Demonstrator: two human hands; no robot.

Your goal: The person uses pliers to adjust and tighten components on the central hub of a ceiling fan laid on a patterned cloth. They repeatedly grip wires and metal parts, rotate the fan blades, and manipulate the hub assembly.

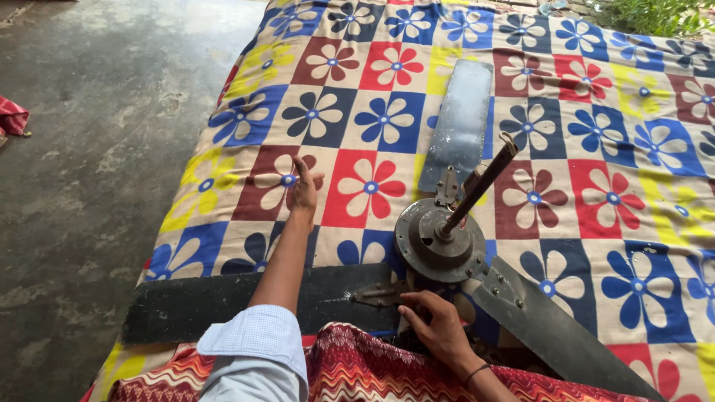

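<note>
A dusty ceiling fan lies on a flower-patterned sheet (596,193), its round motor hub (438,240) facing up with the down rod (480,186) sticking out at a slant. One blade (460,123) points away from me, one (223,301) runs left under my arm, one (555,327) runs to the lower right. My left hand (304,186) is stretched out over the sheet, fingers apart, holding nothing. My right hand (439,324) rests at the hub's near edge, fingers curled on the blade bracket (376,295).
The sheet covers a low bed or mat; bare grey concrete floor (97,149) lies to the left. A red cloth (11,117) sits at the far left edge. Green plants (655,15) show at the top right. A red patterned cloth (357,368) covers my lap.
</note>
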